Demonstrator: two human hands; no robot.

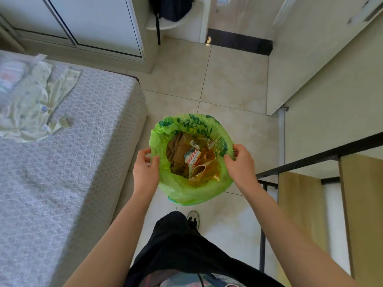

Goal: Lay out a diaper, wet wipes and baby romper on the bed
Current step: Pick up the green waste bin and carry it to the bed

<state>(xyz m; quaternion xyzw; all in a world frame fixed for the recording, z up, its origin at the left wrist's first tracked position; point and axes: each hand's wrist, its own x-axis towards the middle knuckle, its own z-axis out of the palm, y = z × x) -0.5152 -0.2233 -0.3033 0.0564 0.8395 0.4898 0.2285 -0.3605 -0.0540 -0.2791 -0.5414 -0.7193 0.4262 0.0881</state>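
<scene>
A pale yellow-green baby romper (39, 100) lies spread on the grey bed (68, 162) at the upper left. A blurred white pack or diaper (10, 77) lies beside it at the left edge; I cannot tell which. On the floor between bed and shelf stands a bin lined with a green plastic bag (192, 189), holding brown paper and wrappers. My left hand (145, 168) grips the bag's left rim. My right hand (241, 164) grips the right rim.
A white wardrobe (93, 23) stands beyond the bed. A black-framed wooden shelf (310, 193) is on the right, beside a cream wall. An open doorway (238, 17) lies ahead over the tiled floor. My dark-trousered leg and shoe (192, 220) stand just behind the bin.
</scene>
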